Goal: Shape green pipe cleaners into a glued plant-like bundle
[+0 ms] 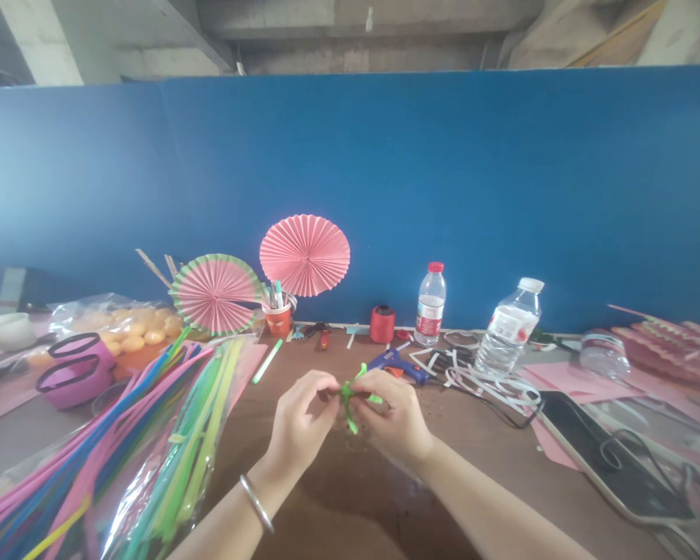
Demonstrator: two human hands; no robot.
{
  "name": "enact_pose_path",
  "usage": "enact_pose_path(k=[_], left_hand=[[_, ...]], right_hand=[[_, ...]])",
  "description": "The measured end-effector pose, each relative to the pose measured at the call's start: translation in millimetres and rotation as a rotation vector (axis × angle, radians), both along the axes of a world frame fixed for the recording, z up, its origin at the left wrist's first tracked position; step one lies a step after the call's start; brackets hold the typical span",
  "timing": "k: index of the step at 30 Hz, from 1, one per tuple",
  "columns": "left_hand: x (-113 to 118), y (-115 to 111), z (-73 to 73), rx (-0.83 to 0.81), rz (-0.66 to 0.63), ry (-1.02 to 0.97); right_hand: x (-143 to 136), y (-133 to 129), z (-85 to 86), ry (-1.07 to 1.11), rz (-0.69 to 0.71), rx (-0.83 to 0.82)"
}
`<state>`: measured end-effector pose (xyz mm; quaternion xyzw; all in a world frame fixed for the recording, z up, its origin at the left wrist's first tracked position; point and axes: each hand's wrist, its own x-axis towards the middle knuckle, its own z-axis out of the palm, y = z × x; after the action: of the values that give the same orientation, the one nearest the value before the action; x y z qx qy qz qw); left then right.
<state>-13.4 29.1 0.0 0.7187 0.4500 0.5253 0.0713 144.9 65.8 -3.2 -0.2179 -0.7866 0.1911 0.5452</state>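
Held in front of me over the brown table (pixel 327 505) is a small bright green piece (pixel 346 393), which looks like bent pipe cleaner with ends sticking out. My left hand (pixel 303 412) pinches its left side between thumb and fingertips. From the right, my right hand (pixel 393 412) pinches the same piece, and its fingers cover part of it. Both hands are close together, their tips almost touching. Just behind the right hand lies a blue glue gun (pixel 397 363).
Bundles of long coloured strips (pixel 192 435) in clear plastic lie at left. Pink paper fans (pixel 304 257), a red cup of pens (pixel 278 320) and a red-capped bottle (pixel 430 307) line the blue partition (pixel 443 171). A tilted bottle (pixel 509 330), white cords and a phone (pixel 612 459) are at right.
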Motion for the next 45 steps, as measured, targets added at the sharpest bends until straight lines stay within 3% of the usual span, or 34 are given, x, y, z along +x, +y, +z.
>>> enact_pose_path(k=[6, 12, 21, 30, 35, 45], left_hand=[[1, -1, -2.2, 0.142, 0.036, 0.036], [6, -6, -2.4, 0.139, 0.111, 0.081], [11, -8, -2.7, 0.1, 0.198, 0.119], [10, -8, -6.1, 0.084, 0.203, 0.139], [10, -8, -5.1, 0.029, 0.219, 0.123], [7, -4, -8.8, 0.103, 0.301, 0.067]], right_hand=[[-4, -8, -1.9, 0.033, -0.162, 0.101], [-6, -12, -0.1, -0.013, -0.215, 0.128], [-7, -14, -2.2, -0.055, -0.212, 0.142], [-7, -13, -3.1, -0.031, -0.208, 0.097], [-7, -12, -4.2, -0.042, -0.181, 0.053], [-17, -26, -1.8, 0.04, -0.094, -0.24]])
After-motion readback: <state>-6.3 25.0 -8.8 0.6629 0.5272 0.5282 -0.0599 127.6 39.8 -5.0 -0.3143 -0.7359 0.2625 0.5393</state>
